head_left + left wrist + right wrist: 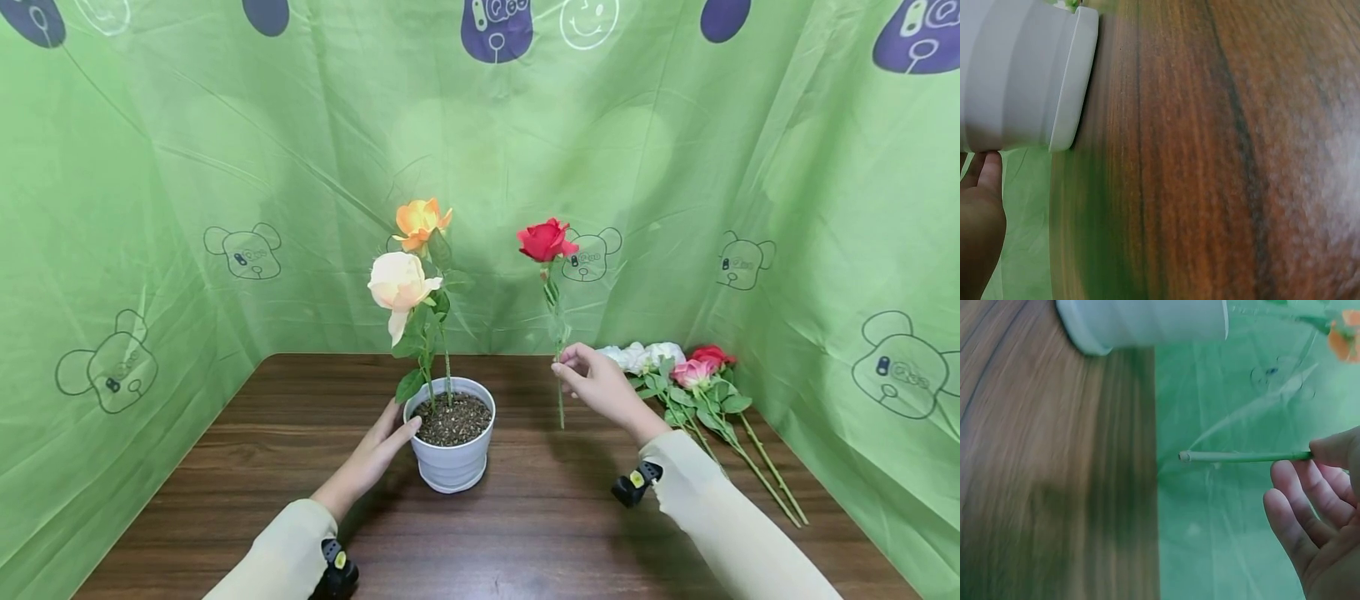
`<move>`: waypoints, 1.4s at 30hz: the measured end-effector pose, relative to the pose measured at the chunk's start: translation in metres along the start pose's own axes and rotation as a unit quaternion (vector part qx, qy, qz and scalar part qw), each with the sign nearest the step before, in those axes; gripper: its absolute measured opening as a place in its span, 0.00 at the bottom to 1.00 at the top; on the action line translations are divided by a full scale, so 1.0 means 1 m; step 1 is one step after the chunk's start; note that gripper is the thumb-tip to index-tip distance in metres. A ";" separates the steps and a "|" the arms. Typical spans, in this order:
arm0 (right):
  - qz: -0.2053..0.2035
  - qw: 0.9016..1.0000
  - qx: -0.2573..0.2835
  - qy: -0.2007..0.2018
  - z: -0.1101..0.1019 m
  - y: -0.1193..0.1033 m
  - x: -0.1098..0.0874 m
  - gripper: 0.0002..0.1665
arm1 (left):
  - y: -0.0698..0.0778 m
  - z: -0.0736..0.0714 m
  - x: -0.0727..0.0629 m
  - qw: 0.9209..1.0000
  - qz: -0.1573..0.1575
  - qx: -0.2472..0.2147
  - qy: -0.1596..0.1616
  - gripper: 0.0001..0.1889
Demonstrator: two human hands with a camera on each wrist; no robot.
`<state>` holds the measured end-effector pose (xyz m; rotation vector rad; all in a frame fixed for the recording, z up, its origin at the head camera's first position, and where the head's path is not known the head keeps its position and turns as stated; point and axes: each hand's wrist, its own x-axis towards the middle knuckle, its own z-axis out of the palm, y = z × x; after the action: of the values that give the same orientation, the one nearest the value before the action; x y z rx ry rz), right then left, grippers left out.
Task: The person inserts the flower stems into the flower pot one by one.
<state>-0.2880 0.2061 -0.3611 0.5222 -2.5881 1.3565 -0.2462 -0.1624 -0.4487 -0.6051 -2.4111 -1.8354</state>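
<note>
A white flower pot [453, 467] of dark soil stands on the table, with a cream rose [397, 282] and an orange rose [422, 221] upright in it. My left hand [367, 457] rests against the pot's left side, thumb at the rim, fingers fairly straight along the wall; the left wrist view shows fingertips touching the pot [1016, 75]. To the right of the pot, my right hand [597, 385] pinches a red rose [546, 241] by its lower stem, bloom up. The cut end of the stem [1241, 457] points down, above the tabletop in the right wrist view.
At the table's right lie more roses: white blooms [648, 357], a pink rose [693, 372] and another red rose [714, 357], their long stems pointing toward the front right. A green printed curtain [480, 150] surrounds the dark wooden table [300, 433] behind and at both sides.
</note>
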 end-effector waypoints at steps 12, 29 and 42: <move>-0.064 0.996 0.053 0.022 0.019 -0.054 0.013 0.08 | 0.000 0.000 0.000 1.000 0.001 -0.001 0.001 0.35; -0.107 0.991 0.083 -0.008 0.057 -0.080 0.028 0.09 | -0.002 0.000 0.001 1.000 0.011 -0.005 0.000 0.34; -0.120 0.991 0.053 -0.031 0.081 -0.074 0.030 0.07 | 0.000 0.001 0.000 1.000 0.009 -0.004 0.001 0.35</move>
<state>-0.2871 0.0945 -0.3416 0.8750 -2.4140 1.4185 -0.2458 -0.1617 -0.4488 -0.6227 -2.3888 -1.8395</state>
